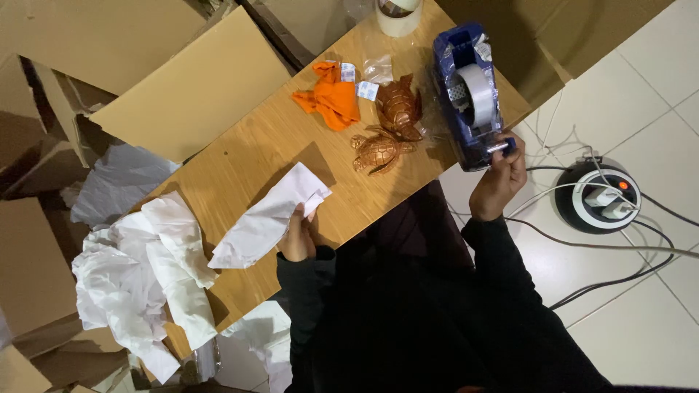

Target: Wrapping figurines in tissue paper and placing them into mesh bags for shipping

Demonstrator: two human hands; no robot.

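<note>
The paper [266, 218] is a white, creased sheet, loosely folded into a long crumpled shape. It lies slantwise on the near edge of the wooden top, its near right end pinched up off the surface. The dispenser [472, 94] is dark blue and heavy-bodied, carrying a roll of clear tape on its wheel. It stands at the right edge, lengthwise, with its cutter end at the near side.

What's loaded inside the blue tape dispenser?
Inside the blue tape dispenser sits a roll of clear tape on its hub. The right hand is at the cutter end, covering the blade and any tape end there. The dispenser's base is not visible.
</note>
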